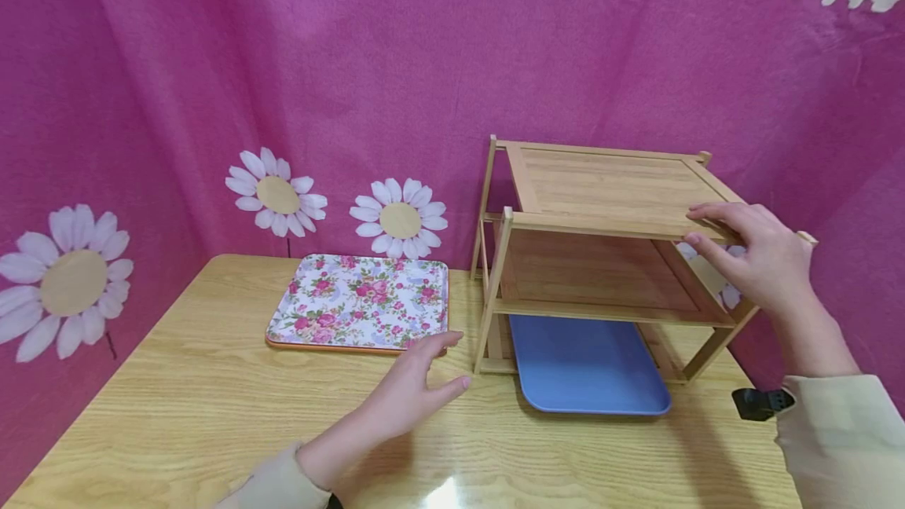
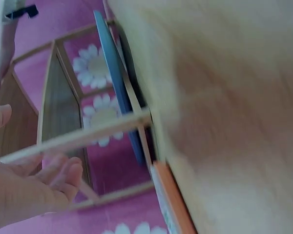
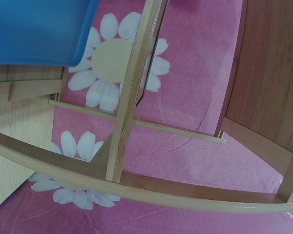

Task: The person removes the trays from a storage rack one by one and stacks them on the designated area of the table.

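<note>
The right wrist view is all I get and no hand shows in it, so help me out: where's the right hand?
Observer: The right hand is at the front edge of the top shelf of the wooden rack, near its right end.
Operator: And the other one?
Observer: The left hand is held open over the table, left of the blue tray.
Operator: Anything else I'm missing?
Observer: Yes, a floral tray lies left of the rack.

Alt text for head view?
Right hand holds the top front edge of a wooden rack; left hand hovers over the table. A blue tray juts out at the rack's bottom; a floral tray lies left of the rack, before a pink curtain.
</note>
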{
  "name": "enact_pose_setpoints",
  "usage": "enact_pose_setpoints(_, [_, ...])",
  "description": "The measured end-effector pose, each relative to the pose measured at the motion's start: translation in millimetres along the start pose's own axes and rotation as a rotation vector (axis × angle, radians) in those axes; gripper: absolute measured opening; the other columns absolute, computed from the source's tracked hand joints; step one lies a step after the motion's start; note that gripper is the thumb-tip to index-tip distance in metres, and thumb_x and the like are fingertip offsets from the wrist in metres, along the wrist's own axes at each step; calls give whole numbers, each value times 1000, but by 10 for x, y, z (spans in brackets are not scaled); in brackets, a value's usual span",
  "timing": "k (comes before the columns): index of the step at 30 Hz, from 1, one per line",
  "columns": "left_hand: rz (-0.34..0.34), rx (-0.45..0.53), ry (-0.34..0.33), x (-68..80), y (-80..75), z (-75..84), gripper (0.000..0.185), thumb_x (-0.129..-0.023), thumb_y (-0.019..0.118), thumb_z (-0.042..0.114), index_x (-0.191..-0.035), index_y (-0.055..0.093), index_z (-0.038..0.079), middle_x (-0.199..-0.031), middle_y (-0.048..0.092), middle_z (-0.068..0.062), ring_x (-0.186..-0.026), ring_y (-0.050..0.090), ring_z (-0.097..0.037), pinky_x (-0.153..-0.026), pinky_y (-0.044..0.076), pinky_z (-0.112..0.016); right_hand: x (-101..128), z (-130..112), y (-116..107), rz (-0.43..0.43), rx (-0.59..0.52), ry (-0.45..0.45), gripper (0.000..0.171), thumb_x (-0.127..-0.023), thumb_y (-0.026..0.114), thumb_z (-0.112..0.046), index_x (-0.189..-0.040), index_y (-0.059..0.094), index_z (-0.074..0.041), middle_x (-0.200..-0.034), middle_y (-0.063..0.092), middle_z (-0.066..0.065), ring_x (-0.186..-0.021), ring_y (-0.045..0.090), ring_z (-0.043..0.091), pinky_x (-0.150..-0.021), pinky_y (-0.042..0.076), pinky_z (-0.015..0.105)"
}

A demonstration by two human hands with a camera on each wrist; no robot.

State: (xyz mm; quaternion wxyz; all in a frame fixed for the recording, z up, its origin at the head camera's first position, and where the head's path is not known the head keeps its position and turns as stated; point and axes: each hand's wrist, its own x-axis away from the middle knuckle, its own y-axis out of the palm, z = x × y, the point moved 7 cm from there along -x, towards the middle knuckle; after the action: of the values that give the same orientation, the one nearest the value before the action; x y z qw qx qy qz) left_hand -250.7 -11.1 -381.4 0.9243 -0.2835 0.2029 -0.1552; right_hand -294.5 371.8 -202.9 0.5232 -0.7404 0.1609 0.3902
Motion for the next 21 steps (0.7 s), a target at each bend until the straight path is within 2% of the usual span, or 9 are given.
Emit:
enact_pose_setpoints(6, [-58,157,-54,-24,266,63,59,-88,65,33,-138,43,10,-132,52,-12,-114,53,-31,-90,48,-48,0,6,2,-4,11,17,32,-79,74,-33,-108,69,-21,-107,39,-53,-84,32,-21,-58,24,15])
enact_pose_setpoints(12, [-93,283,-115,-120,513,20,60,-88,65,32,-140,41,14,-128,53,-16,-109,56,-33,-86,52,-43,-8,-5,3,5,7,5,31,-79,74,-31,-108,70,-19,-109,39,-53,-85,32,-22,-59,24,15])
enact_pose_setpoints(14, [-113,332,-154,-161,614,-27,62,-88,66,31,-141,40,13,-127,53,-18,-107,57,-32,-85,52,-43,-11,-1,5,6,7,0,32,-79,75,-31,-108,70,-20,-109,39,-52,-86,33,-21,-59,24,13])
enact_pose_setpoints(18, [-159,434,-274,-211,818,-121,67,-86,68,30,-143,36,13,-130,49,-18,-107,58,-29,-81,53,-44,-11,7,10,4,9,-1,32,-79,75,-32,-108,70,-21,-110,39,-52,-89,32,-23,-60,23,13])
enact_pose_setpoints(21, [-183,460,-343,-238,927,-155,71,-85,69,30,-145,34,15,-130,49,-19,-109,56,-32,-82,51,-48,-7,-2,10,-2,2,2,32,-79,74,-32,-109,69,-20,-110,38,-52,-91,31,-24,-61,24,14])
